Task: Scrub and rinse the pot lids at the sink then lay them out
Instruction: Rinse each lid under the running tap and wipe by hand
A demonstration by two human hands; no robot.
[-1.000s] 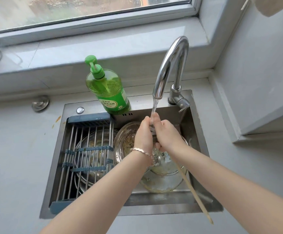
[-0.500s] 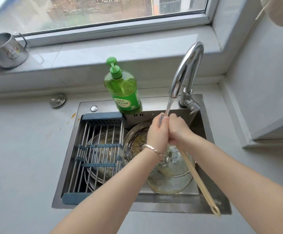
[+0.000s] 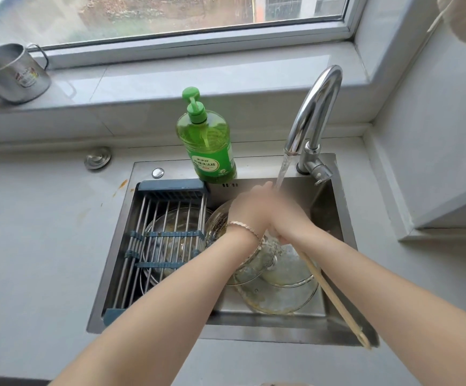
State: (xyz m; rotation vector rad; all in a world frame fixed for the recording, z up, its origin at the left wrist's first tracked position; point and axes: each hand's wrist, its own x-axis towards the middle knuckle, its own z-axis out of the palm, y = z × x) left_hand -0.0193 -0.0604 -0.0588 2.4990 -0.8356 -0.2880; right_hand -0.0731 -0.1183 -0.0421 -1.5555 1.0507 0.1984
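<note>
Both hands are together under the tap, motion-blurred. Your left hand (image 3: pixel 249 208), with a thin metal bracelet (image 3: pixel 244 227) at the wrist, presses against your right hand (image 3: pixel 284 221). The fingers smear into one shape, so I cannot tell how wide they are or what either hand grips.

The water stream (image 3: pixel 282 174) falls in a narrow clear column from the faucet (image 3: pixel 316 107), a curved, polished chrome gooseneck, and meets your fingertips.

The sink (image 3: pixel 254 333) is a brushed-steel rectangular basin set in a matte grey counter (image 3: pixel 31 246).

The glass lids (image 3: pixel 282 300) lie in the right half of the basin, below your wrists. They are round, domed and transparent, overlapping one another, with metal rims and brownish greasy specks. One tilts against your left forearm side.

Another lid (image 3: pixel 176 238) lies in the left half under the drying rack (image 3: pixel 167 218), made of parallel steel rods with blue-grey plastic ends and clips.

A wooden handle (image 3: pixel 334 296), pale, slim and straight, runs from beneath your right hand across the front-right sink rim. Its upper end is hidden.

The soap bottle (image 3: pixel 209 146) is translucent green plastic with a pump top, standing on the back rim of the sink. A dull steel mug (image 3: pixel 11 73) lies tilted on the glossy sill (image 3: pixel 198 76). A round metal plug (image 3: pixel 97 158) sits on the counter, left of the sink.
</note>
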